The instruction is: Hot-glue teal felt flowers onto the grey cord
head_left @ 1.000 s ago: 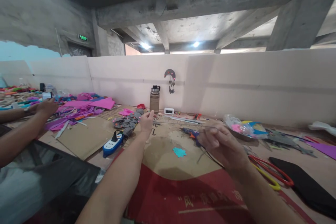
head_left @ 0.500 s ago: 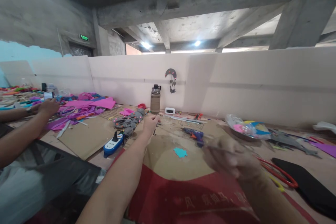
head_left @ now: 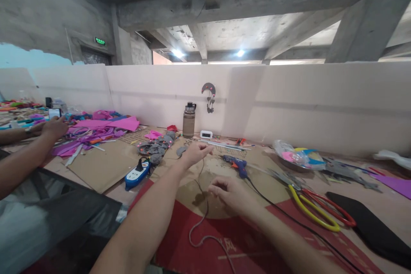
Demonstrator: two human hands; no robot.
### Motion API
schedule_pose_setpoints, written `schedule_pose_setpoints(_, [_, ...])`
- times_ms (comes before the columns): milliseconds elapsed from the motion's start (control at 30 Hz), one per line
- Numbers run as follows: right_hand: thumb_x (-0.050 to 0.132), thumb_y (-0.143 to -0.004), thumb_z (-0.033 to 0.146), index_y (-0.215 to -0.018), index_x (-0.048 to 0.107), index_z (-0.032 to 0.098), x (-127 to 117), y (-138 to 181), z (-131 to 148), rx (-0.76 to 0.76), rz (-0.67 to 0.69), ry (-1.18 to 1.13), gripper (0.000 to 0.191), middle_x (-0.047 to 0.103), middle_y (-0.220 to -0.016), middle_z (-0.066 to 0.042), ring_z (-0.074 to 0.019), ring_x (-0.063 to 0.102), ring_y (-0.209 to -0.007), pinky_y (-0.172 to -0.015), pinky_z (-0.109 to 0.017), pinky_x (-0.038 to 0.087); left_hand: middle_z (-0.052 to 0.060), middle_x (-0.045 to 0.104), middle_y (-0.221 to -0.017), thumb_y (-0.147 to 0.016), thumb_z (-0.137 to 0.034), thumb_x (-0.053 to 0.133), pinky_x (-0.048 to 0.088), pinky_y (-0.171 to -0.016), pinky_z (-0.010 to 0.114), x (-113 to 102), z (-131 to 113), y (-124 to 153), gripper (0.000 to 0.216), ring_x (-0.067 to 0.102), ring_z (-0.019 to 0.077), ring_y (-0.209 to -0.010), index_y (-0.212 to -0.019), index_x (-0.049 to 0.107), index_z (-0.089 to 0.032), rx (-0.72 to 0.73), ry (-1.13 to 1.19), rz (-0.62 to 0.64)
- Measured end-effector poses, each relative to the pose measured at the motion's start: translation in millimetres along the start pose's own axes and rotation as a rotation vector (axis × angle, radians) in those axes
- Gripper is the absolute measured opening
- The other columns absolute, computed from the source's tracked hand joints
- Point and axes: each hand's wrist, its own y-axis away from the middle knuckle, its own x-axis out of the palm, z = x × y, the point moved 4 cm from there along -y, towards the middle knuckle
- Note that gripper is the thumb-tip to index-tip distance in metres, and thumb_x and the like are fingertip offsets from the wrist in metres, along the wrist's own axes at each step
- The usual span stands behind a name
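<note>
My left hand is stretched forward over the cardboard-covered table, its fingers pinched on a thin grey wire. The wire hangs from it and curls back across the red printed cardboard toward me. My right hand rests lower, just right of the wire, knuckles up and fingers curled down onto the cardboard. What is under those fingers is hidden. A blue glue gun lies just beyond my right hand, its black cord trailing to the lower right.
Scissors with yellow and red handles and a black sheet lie at right. A blue-white power strip, grey felt pieces, a bottle and pink sheets are left of centre. Another person's arms work at far left.
My right hand dropped and moved left onto the cardboard, covering the teal cut-out. My left hand shifted right. The wire, earlier taut between my hands, now hangs slack.
</note>
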Motion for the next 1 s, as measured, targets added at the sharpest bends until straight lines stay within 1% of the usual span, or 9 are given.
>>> schedule_pose_setpoints(100, [0.062, -0.068, 0.033, -0.07, 0.052, 0.02, -11.0, -3.9, -5.4, -0.012, -0.296, -0.018, 0.016, 0.054, -0.068, 0.0, -0.0135, 0.046, -0.059, -0.055, -0.026, 0.038, -0.004, 0.04, -0.049, -0.08, -0.048, 0.048, 0.026, -0.048, 0.023, 6.5, -20.2, 4.7, 0.041, 0.034, 0.009, -0.048, -0.067, 0.068, -0.014, 0.116, 0.0, 0.037])
schedule_pose_setpoints(167, [0.067, -0.063, 0.034, -0.084, 0.052, 0.02, -16.0, -3.3, -6.5, 0.028, -0.406, -0.082, 0.029, 0.057, -0.089, -0.004, -0.0141, 0.048, -0.065, -0.057, -0.027, 0.04, -0.003, 0.044, -0.05, -0.081, -0.046, 0.049, 0.028, -0.05, 0.022, 11.3, -30.3, 8.0, 0.04, 0.037, 0.0091, -0.05, -0.068, 0.068, -0.014, 0.182, -0.018, 0.047])
schedule_pose_setpoints(233, [0.069, -0.06, 0.036, -0.1, 0.049, 0.021, -16.1, -3.3, -4.5, 0.061, -0.381, -0.192, 0.047, 0.053, -0.11, -0.009, -0.0132, 0.05, -0.067, -0.053, -0.027, 0.041, -0.002, 0.049, -0.052, -0.082, -0.044, 0.049, 0.03, -0.051, 0.022, 18.6, -37.5, 11.0, 0.039, 0.041, 0.0096, -0.052, -0.067, 0.068, -0.014, 0.233, -0.031, 0.082])
schedule_pose_setpoints(300, [0.069, -0.062, 0.037, -0.113, 0.043, 0.022, -11.5, -4.2, 0.3, 0.052, -0.245, -0.321, 0.059, 0.051, -0.117, -0.009, -0.0119, 0.051, -0.065, -0.048, -0.024, 0.039, -0.001, 0.053, -0.054, -0.082, -0.043, 0.049, 0.031, -0.052, 0.022, 26.7, -41.8, 13.5, 0.038, 0.043, 0.0099, -0.053, -0.065, 0.067, -0.014, 0.259, -0.033, 0.113])
schedule_pose_setpoints(400, [0.067, -0.066, 0.039, -0.111, 0.046, 0.021, -2.8, -4.6, 3.6, 0.06, -0.048, -0.45, 0.053, 0.06, -0.093, -0.004, -0.0113, 0.051, -0.059, -0.042, -0.021, 0.034, 0.0, 0.055, -0.055, -0.081, -0.044, 0.051, 0.032, -0.051, 0.022, 34.1, -44.8, 16.1, 0.038, 0.044, 0.01, -0.052, -0.064, 0.066, -0.014, 0.278, -0.054, 0.106])
schedule_pose_setpoints(533, [0.06, -0.072, 0.048, -0.081, 0.057, 0.016, -1.7, -4.8, -2.4, 0.109, -0.022, -0.519, 0.034, 0.048, -0.056, 0.003, -0.007, 0.04, -0.045, -0.04, -0.02, 0.028, -0.001, 0.053, -0.051, -0.082, -0.044, 0.05, 0.032, -0.053, 0.023, 29.3, -43.5, 16.5, 0.04, 0.043, 0.0099, -0.051, -0.062, 0.067, -0.014, 0.297, -0.115, 0.065])
schedule_pose_setpoints(633, [0.058, -0.075, 0.052, -0.077, 0.057, 0.016, -9.7, -4.7, -0.5, 0.048, -0.065, -0.605, 0.036, 0.042, -0.05, 0.005, -0.0057, 0.035, -0.042, -0.04, -0.02, 0.023, 0.0, 0.054, -0.051, -0.084, -0.042, 0.046, 0.034, -0.056, 0.023, 17.9, -37.0, 13.5, 0.042, 0.047, 0.0104, -0.052, -0.06, 0.067, -0.014, 0.257, -0.108, 0.008])
schedule_pose_setpoints(800, [0.061, -0.078, 0.044, -0.077, 0.058, 0.016, -22.1, -0.4, 12.0, -0.092, -0.078, -0.729, 0.029, 0.035, -0.046, 0.007, -0.0053, 0.03, -0.042, -0.043, -0.021, 0.023, 0.0, 0.059, -0.055, -0.085, -0.043, 0.044, 0.038, -0.062, 0.022, -1.8, -19.5, 6.7, 0.043, 0.054, 0.0118, -0.059, -0.058, 0.064, -0.016, 0.163, -0.07, -0.2])
schedule_pose_setpoints(1000, [0.06, -0.08, 0.041, -0.076, 0.064, 0.016, -23.4, 9.5, 22.7, -0.247, -0.008, -0.67, 0.025, 0.037, -0.045, 0.006, -0.007, 0.032, -0.044, -0.046, -0.023, 0.025, 0.001, 0.062, -0.059, -0.085, -0.042, 0.04, 0.038, -0.06, 0.023, -24.8, 27.7, 3.2, 0.044, 0.056, 0.0129, -0.06, -0.061, 0.065, -0.016, -0.087, -0.198, -0.438])
